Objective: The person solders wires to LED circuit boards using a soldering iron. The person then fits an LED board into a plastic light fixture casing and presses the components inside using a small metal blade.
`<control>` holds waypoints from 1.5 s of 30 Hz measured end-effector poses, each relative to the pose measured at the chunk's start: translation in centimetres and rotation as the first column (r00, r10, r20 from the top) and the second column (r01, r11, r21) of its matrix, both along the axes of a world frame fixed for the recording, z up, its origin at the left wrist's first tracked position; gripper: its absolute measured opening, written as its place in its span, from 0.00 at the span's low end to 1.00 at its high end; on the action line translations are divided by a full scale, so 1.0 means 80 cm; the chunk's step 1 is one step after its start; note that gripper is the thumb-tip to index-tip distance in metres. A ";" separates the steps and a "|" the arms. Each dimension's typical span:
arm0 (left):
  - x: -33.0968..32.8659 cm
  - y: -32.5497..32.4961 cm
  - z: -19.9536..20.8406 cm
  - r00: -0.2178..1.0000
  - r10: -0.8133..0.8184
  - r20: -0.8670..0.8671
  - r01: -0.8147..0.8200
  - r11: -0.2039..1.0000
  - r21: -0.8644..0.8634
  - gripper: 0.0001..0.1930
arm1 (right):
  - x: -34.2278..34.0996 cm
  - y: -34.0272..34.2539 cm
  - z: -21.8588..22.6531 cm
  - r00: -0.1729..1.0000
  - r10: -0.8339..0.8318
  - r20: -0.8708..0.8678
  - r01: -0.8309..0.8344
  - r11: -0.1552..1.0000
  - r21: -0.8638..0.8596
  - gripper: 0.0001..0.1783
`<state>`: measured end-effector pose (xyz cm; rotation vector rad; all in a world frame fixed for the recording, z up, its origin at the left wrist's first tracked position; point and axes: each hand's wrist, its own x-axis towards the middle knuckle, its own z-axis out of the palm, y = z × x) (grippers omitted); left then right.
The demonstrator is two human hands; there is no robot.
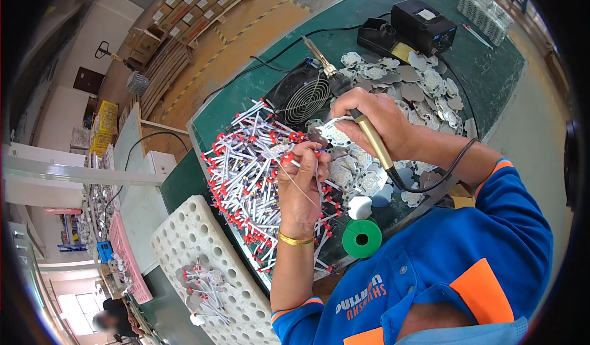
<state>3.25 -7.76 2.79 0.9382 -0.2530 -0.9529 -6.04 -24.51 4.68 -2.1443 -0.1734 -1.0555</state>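
Note:
My right hand (382, 121) is closed round a soldering iron (374, 141) with a gold grip; its metal tip points up and away to the left. A white circuit board (335, 133) shows at this hand's fingertips. My left hand (298, 200) pinches a wire lead with a red ring (287, 158). A thin solder wire (298, 187) runs across its fingers. Beneath and left of this hand lies a heap of white leads (246, 179) with red rings. Loose circuit boards (350, 171) are piled under and beyond my right hand.
A black fan (305, 101) stands behind the leads. Farther back are a black soldering station (424, 26) and an iron holder (376, 37). A green spool (348, 244) lies near my body. At left, a white perforated foam sheet (178, 228) carries several wired boards.

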 end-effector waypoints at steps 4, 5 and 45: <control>-0.002 -0.001 0.002 0.998 0.013 0.069 -0.013 1.000 0.004 0.11 | 0.000 -0.003 0.003 0.999 0.027 -0.028 -0.026 0.999 0.021 0.14; 0.000 0.000 0.002 0.995 -0.042 0.092 0.041 0.999 0.014 0.13 | 0.000 -0.004 0.004 0.999 0.035 -0.032 -0.034 0.999 0.014 0.14; 0.030 -0.006 0.039 0.808 -0.360 0.467 0.151 0.892 0.427 0.06 | 0.026 -0.019 0.040 0.914 0.353 -0.200 -0.392 0.896 -0.209 0.17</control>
